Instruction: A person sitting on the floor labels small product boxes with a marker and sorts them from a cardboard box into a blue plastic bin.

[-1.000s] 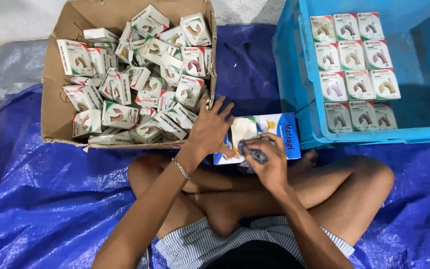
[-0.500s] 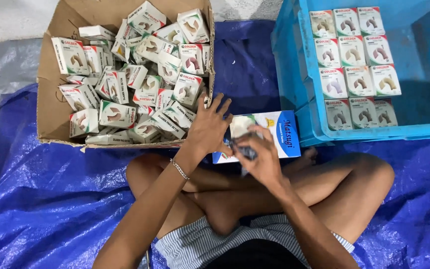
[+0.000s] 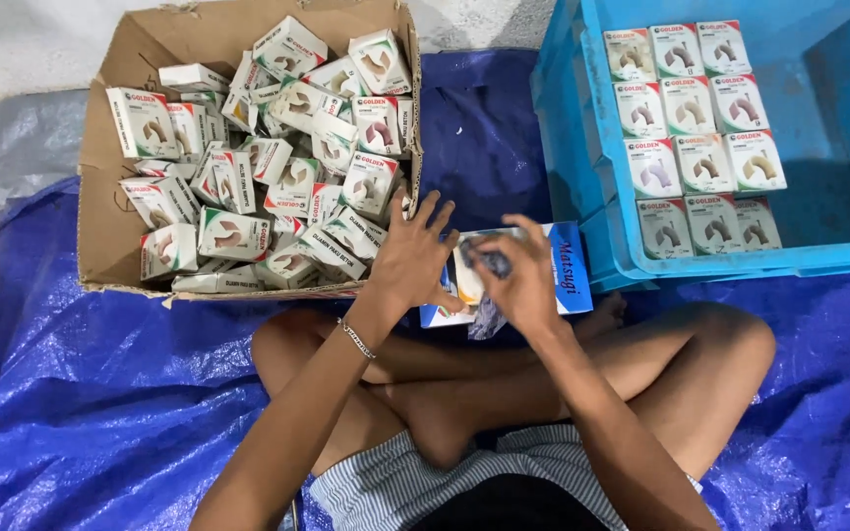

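Blue tarpaulin (image 3: pixel 81 393) underfoot, crossed bare legs at the bottom of the view. Just ahead of the legs, a flat blue-and-white carton (image 3: pixel 555 277), long axis running left to right, partly hidden under both hands. Left hand (image 3: pixel 413 258) spread flat, fingers apart, pressing the carton's left end, close against the near right corner of a cardboard box (image 3: pixel 110 211). Right hand (image 3: pixel 521 280) above the carton's middle, thumb and fingertips pinched together on a small dark part (image 3: pixel 490 263) wrapped in clear plastic, a tail of the plastic hanging toward the legs. Held part directly over the carton, so nearer the right hand; left hand just beside it, touching only the carton. Inside the cardboard box, a loose heap of small white boxes (image 3: pixel 233 234). Off to the right, well apart from both hands, a blue plastic crate (image 3: pixel 700 264) with matching boxes (image 3: pixel 693 106) laid in neat rows.
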